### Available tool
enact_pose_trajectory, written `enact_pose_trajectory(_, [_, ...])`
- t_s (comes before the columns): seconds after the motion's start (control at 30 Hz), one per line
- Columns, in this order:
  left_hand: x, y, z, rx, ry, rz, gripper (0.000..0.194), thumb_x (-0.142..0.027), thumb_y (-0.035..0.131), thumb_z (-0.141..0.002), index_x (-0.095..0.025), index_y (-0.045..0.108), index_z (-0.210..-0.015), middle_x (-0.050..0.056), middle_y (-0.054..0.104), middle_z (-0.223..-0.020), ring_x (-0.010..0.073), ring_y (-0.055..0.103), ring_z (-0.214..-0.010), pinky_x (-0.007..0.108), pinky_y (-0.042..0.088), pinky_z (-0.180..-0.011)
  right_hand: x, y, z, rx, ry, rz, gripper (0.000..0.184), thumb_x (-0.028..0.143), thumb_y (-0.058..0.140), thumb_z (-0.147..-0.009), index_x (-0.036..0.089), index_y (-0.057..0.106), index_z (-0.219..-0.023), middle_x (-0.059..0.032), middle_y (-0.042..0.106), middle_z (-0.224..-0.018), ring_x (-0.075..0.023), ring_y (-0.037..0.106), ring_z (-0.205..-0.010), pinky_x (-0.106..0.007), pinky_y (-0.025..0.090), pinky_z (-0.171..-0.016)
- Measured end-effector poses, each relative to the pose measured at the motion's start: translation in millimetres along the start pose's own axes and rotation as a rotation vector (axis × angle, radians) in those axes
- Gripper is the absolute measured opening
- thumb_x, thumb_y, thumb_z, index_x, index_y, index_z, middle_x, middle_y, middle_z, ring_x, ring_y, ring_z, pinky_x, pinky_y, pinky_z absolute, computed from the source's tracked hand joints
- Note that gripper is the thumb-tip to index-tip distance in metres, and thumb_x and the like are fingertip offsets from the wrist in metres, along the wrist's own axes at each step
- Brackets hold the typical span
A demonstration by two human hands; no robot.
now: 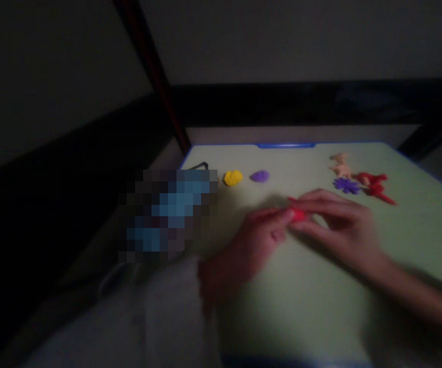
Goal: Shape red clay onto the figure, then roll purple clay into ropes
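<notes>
I'm on the head camera, far from the table (321, 301), reading the clock around the small red piece (300, 215), near the middle of my picture, and both hands are on it! The left hand (261, 237), at eight o'clock, closes thumb and fingertips on its near-left side. The right hand (344, 225), between three and four, pinches it too, thumb below, fingers above, a gap open behind the pinch. It's blurred, so I can't tell which hand bears the load.

Out at ten o'clock I've got a yellow lump (233, 178), and just beside it, nearer eleven, a purple lump (260, 176). Swing to between one and two: pale peach pieces (341, 170), close together. At two, a purple flower shape (346, 185), petals spread, and just past it a cluster of red shapes (376, 185), one pointing off toward four.

Straight up near twelve, a blue strip (286, 145) lines the far edge. At nine, a blue patch (178, 199) comes to me pixelated; I can't make it out. A pale sleeve (155, 317) fills seven to eight.
</notes>
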State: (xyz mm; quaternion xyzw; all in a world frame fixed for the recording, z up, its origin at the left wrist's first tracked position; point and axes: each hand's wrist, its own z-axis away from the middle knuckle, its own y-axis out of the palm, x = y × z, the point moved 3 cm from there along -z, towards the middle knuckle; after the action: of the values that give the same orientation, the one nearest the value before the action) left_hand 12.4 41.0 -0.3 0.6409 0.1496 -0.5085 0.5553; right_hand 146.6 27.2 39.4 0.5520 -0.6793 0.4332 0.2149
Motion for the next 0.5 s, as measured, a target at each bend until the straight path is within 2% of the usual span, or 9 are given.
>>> enact_pose_trajectory(0.1, [0.1, -2.4, -2.3, -0.074, -0.035, 0.067, 0.022, -0.037, 0.064, -0.074, -0.018, 0.055, -0.068, -0.003, 0.045, -0.066, 0.0107, 0.042, -0.064, 0.025, 0.036, -0.067, -0.4, -0.5, 0.7, -0.007, -0.019, 0.008, 0.02, 0.019, 0.072, -0.073, 0.026, 0.072, -0.092, -0.0042, 0.07, -0.093, -0.0179, 0.065, -0.083, -0.031, 0.054, -0.069])
enact_pose_trajectory(0.17, [-0.1, -3.1, -2.5, -0.063, -0.033, 0.057, 0.022, -0.038, 0.063, -0.075, -0.018, 0.056, -0.069, -0.003, 0.048, -0.067, 0.0106, 0.043, -0.064, 0.025, 0.036, -0.066, -1.9, -0.5, 1.4, -0.013, -0.017, 0.013, 0.019, 0.021, 0.072, -0.074, 0.025, 0.072, -0.093, -0.0046, 0.071, -0.094, -0.019, 0.065, -0.085, -0.033, 0.055, -0.072])
enact_pose_trajectory(0.37, [-0.6, -0.4, 0.8, 0.053, 0.038, 0.02, 0.011, -0.027, 0.063, -0.078, -0.017, 0.065, -0.08, 0.002, 0.062, -0.084, 0.0133, 0.053, -0.082, 0.025, 0.038, -0.075, -4.9, 0.0, 2.4, -0.013, 0.053, 0.037, 0.024, 0.024, 0.074, -0.072, 0.025, 0.071, -0.095, -0.0042, 0.073, -0.097, -0.02, 0.067, -0.085, -0.035, 0.057, -0.073])
enact_pose_trajectory(0.5, [-0.6, 3.7, -0.9, 0.019, -0.002, 0.137, 0.013, -0.03, 0.063, -0.078, -0.017, 0.064, -0.081, 0.002, 0.063, -0.087, 0.0145, 0.055, -0.088, 0.025, 0.039, -0.077, -1.9, -0.6, 1.1, -0.025, 0.026, 0.001, 0.022, 0.022, 0.074, -0.072, 0.026, 0.072, -0.094, -0.0043, 0.072, -0.098, -0.0196, 0.067, -0.087, -0.034, 0.056, -0.074])
